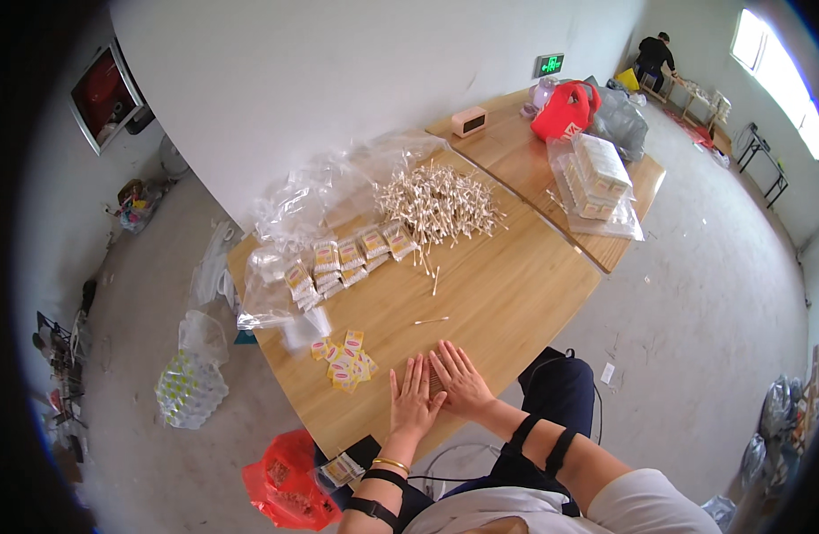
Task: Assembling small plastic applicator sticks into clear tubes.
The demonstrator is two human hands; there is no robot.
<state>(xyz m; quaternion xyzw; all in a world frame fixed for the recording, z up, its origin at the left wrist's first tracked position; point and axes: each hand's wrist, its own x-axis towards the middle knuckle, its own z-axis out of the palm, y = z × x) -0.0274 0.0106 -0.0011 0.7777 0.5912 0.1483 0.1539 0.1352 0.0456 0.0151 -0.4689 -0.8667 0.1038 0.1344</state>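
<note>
While both hands are laid flat with fingers spread, a small bundle, possibly cotton swabs point(435, 383), is pressed onto the table point(507, 294) between left hand point(412, 402) and right hand point(460, 381), its long axis toward twelve o'clock.

It was a bare packing workroom: concrete floor point(694, 294), plain white wall point(338, 80), and wooden tables point(516, 285) at frame centre bearing a heap of cotton swabs point(438, 205), small filled packets point(347, 258) and plastic bags point(320, 191).
</note>
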